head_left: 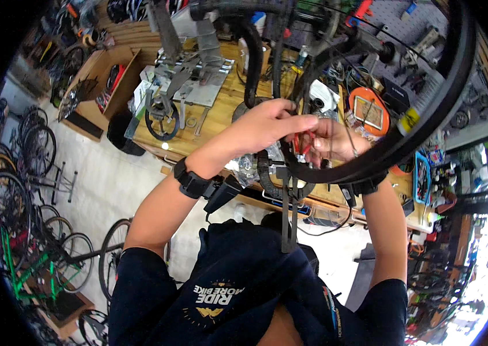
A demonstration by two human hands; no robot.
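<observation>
My left hand point(267, 126) reaches in from the left over the dark bicycle parts, its fingers bent and closed together. What lies between its fingertips is hidden. My right hand point(336, 141) is just beside it, fingers curled around a small red-handled tool point(301, 144) whose working end I cannot make out. Both hands are next to a black bicycle wheel point(365, 171), which curves around the right side, and black frame tubes point(249, 57) rise in front of them. Below the hands is a dark metal stand or truing arm point(288, 213).
A wooden workbench point(197, 144) carries metal tools, a small chainring-like wheel point(162, 121), an orange tray point(369, 112) and a blue bin point(422, 177). A cardboard box point(99, 92) stands at the left. Several bicycles point(39, 144) line the left floor; a pegboard of tools is behind.
</observation>
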